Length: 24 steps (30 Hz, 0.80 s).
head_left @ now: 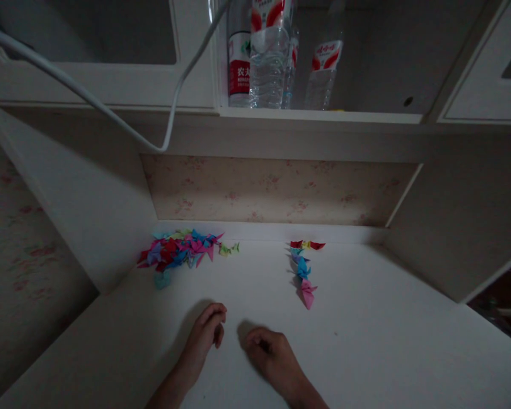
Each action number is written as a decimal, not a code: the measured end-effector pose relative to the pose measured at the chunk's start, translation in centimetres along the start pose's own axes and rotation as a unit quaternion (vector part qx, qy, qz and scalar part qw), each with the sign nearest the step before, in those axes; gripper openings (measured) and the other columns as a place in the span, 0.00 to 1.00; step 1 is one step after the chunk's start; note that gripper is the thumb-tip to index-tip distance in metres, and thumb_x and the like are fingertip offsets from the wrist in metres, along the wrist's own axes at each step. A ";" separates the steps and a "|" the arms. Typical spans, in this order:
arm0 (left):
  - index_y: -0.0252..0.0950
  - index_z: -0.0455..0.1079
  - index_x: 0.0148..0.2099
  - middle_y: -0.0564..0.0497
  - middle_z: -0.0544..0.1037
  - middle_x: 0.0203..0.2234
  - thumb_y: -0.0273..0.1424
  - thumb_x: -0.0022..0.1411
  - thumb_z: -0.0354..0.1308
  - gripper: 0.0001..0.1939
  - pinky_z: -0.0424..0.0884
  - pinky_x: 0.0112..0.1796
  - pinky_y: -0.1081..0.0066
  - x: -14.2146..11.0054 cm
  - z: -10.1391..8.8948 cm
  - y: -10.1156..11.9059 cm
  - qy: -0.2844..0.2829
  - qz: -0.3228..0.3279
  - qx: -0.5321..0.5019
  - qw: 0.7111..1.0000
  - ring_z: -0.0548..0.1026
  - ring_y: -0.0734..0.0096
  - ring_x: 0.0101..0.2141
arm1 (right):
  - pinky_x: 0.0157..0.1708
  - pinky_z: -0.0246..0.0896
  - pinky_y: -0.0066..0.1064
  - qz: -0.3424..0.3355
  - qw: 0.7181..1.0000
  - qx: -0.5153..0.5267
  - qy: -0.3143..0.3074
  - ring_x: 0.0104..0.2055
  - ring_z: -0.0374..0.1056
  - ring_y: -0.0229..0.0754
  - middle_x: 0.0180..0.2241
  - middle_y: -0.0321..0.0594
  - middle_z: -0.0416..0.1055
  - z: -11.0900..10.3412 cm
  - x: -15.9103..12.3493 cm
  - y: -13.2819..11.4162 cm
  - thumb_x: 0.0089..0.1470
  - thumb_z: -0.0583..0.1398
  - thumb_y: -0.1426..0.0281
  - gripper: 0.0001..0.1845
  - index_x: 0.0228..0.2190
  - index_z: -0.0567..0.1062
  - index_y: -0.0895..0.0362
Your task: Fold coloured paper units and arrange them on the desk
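My left hand (206, 332) rests on the white desk (366, 341) with its fingers curled under; nothing shows in it. My right hand (269, 351) lies beside it, a little apart, fingers also curled against the desk. A pile of small folded coloured paper pieces (181, 250) sits at the back left of the desk. A short row of folded paper pieces (303, 272), red, blue and pink, runs forward from the back wall, just beyond my right hand. Neither hand touches the paper.
Several plastic water bottles (268, 54) stand in an open shelf compartment above the desk. A white cable (111, 113) hangs across the upper left. Side panels close in the desk on the left (89, 216) and right (451, 227).
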<state>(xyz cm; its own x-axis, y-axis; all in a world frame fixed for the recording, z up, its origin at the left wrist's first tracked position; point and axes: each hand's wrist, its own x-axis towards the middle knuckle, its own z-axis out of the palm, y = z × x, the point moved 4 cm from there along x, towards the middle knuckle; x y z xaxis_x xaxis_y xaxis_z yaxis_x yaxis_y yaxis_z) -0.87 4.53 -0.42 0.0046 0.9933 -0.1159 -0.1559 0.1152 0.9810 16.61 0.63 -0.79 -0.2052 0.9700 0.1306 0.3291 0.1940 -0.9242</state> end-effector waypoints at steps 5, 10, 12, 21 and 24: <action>0.37 0.66 0.32 0.61 0.64 0.22 0.34 0.51 0.54 0.06 0.52 0.14 0.80 -0.5 0.2 0.3 -0.004 0.007 0.018 1.000 0.60 0.85 0.13 | 0.28 0.57 0.24 -0.010 1.000 0.002 0.001 0.28 0.66 0.37 0.25 0.33 0.72 -0.1 0.0 -0.1 0.51 0.56 0.74 0.08 0.27 0.76 0.56; 0.36 0.65 0.31 0.60 0.63 0.22 0.33 0.50 0.53 0.06 0.52 0.14 0.79 -0.5 0.2 0.5 -0.002 0.010 0.006 1.000 0.59 0.85 0.13 | 0.27 0.56 0.24 -0.013 1.000 0.007 -0.001 0.27 0.64 0.36 0.24 0.33 0.70 -0.2 0.1 -0.3 0.54 0.56 0.70 0.09 0.27 0.75 0.56; 0.36 0.65 0.30 0.60 0.63 0.22 0.33 0.50 0.53 0.06 0.52 0.14 0.79 -0.5 0.2 0.6 -0.005 0.014 0.002 1.000 0.59 0.85 0.13 | 0.28 0.56 0.24 -0.014 1.000 0.003 -0.004 0.27 0.64 0.37 0.24 0.34 0.71 -0.2 0.1 -0.4 0.54 0.56 0.69 0.09 0.27 0.76 0.57; 0.36 0.68 0.31 0.59 0.66 0.23 0.31 0.50 0.53 0.06 0.52 0.13 0.80 0.1 0.0 -0.2 -0.004 0.012 0.020 1.000 0.59 0.85 0.13 | 0.28 0.56 0.25 -0.005 1.000 -0.007 -0.012 0.27 0.64 0.37 0.25 0.34 0.71 -0.2 0.1 -0.2 0.54 0.57 0.70 0.08 0.28 0.76 0.57; 0.35 0.68 0.31 0.59 0.66 0.23 0.31 0.50 0.53 0.06 0.52 0.13 0.79 0.1 0.1 -0.2 0.001 0.013 0.021 1.000 0.59 0.85 0.13 | 0.27 0.56 0.25 -0.005 1.000 -0.005 -0.010 0.27 0.64 0.37 0.25 0.34 0.71 -0.1 0.2 -0.1 0.53 0.56 0.70 0.09 0.28 0.76 0.57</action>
<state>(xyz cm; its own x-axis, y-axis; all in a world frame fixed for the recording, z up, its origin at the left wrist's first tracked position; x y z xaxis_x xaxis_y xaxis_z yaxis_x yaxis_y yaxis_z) -0.79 4.63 -0.57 -0.0012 0.9959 -0.0910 -0.1144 0.0902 0.9893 16.65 0.80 -0.68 -0.2263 0.9650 0.1323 0.3355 0.2047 -0.9195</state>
